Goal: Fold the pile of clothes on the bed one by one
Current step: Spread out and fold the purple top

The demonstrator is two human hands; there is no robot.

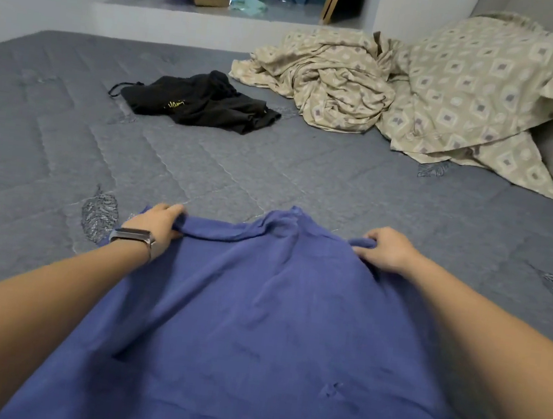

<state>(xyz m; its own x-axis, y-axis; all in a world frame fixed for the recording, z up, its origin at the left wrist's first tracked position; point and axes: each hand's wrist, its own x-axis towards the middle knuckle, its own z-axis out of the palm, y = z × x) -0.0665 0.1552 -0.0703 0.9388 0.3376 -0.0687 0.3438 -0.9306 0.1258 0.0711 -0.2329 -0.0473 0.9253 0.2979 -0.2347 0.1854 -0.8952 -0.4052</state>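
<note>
A blue garment (254,327) lies stretched over the near part of the grey quilted bed (204,166), running from the bottom edge of the view up to my hands. My left hand (156,223), with a watch on its wrist, grips the garment's far left corner. Its far right corner is bunched in the grip of my right hand (384,249). Between the hands the far edge sags and folds. A crumpled black garment (201,101) with a drawstring and yellow lettering lies farther back on the bed, left of centre.
A rumpled beige patterned sheet and pillow (437,89) fill the bed's far right corner against a grey wall. Behind the bed runs a white ledge (186,23) with a purple bag, a cardboard box and teal curtains.
</note>
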